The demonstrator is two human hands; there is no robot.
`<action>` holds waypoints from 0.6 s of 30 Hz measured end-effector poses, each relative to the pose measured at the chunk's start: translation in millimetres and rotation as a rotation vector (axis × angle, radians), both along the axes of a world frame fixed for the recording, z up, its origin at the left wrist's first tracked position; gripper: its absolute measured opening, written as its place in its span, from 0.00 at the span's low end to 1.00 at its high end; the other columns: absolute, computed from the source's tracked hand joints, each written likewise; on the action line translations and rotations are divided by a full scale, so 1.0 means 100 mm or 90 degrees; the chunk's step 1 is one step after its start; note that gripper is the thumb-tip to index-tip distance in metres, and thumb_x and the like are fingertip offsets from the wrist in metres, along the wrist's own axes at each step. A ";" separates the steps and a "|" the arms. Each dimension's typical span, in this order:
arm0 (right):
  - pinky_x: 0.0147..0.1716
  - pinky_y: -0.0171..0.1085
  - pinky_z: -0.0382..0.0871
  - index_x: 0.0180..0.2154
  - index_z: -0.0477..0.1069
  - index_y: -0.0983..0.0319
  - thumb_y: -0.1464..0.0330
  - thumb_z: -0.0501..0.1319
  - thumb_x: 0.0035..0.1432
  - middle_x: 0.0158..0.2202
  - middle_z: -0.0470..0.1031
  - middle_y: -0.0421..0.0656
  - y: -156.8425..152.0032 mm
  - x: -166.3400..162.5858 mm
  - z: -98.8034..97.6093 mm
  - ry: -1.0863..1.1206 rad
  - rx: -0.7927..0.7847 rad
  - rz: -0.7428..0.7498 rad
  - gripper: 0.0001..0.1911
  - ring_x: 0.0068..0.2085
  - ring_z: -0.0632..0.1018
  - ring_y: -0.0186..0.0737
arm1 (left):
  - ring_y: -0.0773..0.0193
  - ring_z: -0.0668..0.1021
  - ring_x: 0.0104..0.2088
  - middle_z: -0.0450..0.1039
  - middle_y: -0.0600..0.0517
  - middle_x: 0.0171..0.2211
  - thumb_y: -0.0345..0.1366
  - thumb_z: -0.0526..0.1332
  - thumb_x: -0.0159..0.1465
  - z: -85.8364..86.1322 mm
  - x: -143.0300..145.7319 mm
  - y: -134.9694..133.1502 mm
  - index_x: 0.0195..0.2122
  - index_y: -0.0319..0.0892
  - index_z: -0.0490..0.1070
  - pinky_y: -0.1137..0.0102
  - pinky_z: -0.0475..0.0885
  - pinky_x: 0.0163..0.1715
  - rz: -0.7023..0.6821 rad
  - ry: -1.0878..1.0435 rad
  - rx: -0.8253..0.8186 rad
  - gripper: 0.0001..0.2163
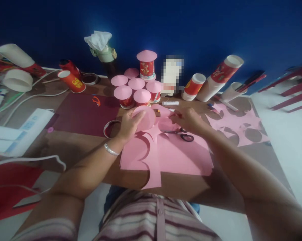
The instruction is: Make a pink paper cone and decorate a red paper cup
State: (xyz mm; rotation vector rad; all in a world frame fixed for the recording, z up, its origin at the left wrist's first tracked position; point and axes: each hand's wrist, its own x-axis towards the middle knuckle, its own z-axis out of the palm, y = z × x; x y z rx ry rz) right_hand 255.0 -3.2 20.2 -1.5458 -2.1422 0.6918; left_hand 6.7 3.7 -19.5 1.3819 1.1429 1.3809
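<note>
My left hand [129, 123] grips a pink paper disc [146, 118], fingers curled over its left edge. My right hand [185, 119] is closed in a pinch just right of the disc, on something small that I cannot make out. Both hands hover over a large pink paper sheet [176, 155] with round cut-outs. Black-handled scissors [182, 134] lie on the sheet below my right hand. Behind the hands stand several red paper cups with pink cone lids [136, 91].
A dark red sheet [83, 115] and a tape ring [110, 128] lie to the left. Stacks of cups [217, 78] lie at the back right, pink scraps [237, 125] on the right, a glue stick [170, 103] behind my hands, a tissue holder [102, 47] at the back.
</note>
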 end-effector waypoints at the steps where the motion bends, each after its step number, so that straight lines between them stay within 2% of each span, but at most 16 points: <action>1: 0.30 0.36 0.70 0.57 0.77 0.60 0.69 0.61 0.64 0.29 0.81 0.41 -0.03 0.06 0.02 0.084 -0.036 0.003 0.20 0.30 0.79 0.39 | 0.58 0.81 0.39 0.83 0.48 0.37 0.45 0.71 0.60 0.01 0.00 -0.01 0.38 0.40 0.82 0.67 0.78 0.41 0.010 0.000 -0.005 0.13; 4: 0.27 0.35 0.72 0.61 0.74 0.59 0.63 0.64 0.64 0.27 0.79 0.39 -0.12 0.21 0.08 0.289 -0.098 0.002 0.25 0.28 0.80 0.38 | 0.61 0.80 0.35 0.80 0.49 0.33 0.45 0.71 0.59 -0.01 0.00 -0.01 0.35 0.40 0.81 0.68 0.76 0.38 0.056 -0.026 -0.029 0.12; 8: 0.28 0.39 0.78 0.59 0.75 0.58 0.58 0.64 0.65 0.30 0.80 0.41 -0.23 0.31 0.17 0.422 -0.060 -0.073 0.23 0.29 0.81 0.40 | 0.65 0.77 0.31 0.77 0.52 0.30 0.44 0.72 0.59 -0.10 -0.01 0.03 0.35 0.40 0.79 0.71 0.73 0.35 0.074 -0.094 -0.062 0.12; 10: 0.31 0.42 0.80 0.57 0.76 0.57 0.58 0.62 0.65 0.34 0.81 0.44 -0.28 0.33 0.28 0.439 0.001 -0.137 0.21 0.32 0.83 0.43 | 0.65 0.77 0.32 0.77 0.52 0.31 0.44 0.72 0.59 -0.15 -0.01 0.05 0.36 0.40 0.79 0.71 0.73 0.35 0.063 -0.113 -0.075 0.13; 12: 0.33 0.45 0.81 0.56 0.75 0.59 0.62 0.61 0.64 0.40 0.82 0.48 -0.31 0.38 0.44 0.431 0.079 -0.216 0.20 0.36 0.84 0.46 | 0.65 0.77 0.33 0.78 0.52 0.32 0.45 0.72 0.58 -0.16 -0.01 0.07 0.37 0.40 0.79 0.70 0.74 0.37 0.059 -0.110 -0.071 0.13; 15: 0.34 0.51 0.81 0.61 0.72 0.63 0.65 0.54 0.67 0.46 0.81 0.55 -0.31 0.54 0.65 0.366 0.211 -0.334 0.24 0.40 0.84 0.49 | 0.64 0.78 0.34 0.79 0.51 0.33 0.46 0.72 0.58 -0.15 -0.02 0.07 0.36 0.40 0.79 0.70 0.74 0.38 0.059 -0.082 -0.064 0.14; 18: 0.28 0.50 0.73 0.63 0.71 0.66 0.57 0.51 0.71 0.48 0.81 0.61 -0.21 0.89 0.72 0.302 0.355 -0.437 0.28 0.44 0.85 0.57 | 0.64 0.77 0.32 0.77 0.52 0.31 0.47 0.72 0.58 -0.14 -0.03 0.07 0.35 0.40 0.79 0.70 0.73 0.36 0.050 -0.065 -0.075 0.14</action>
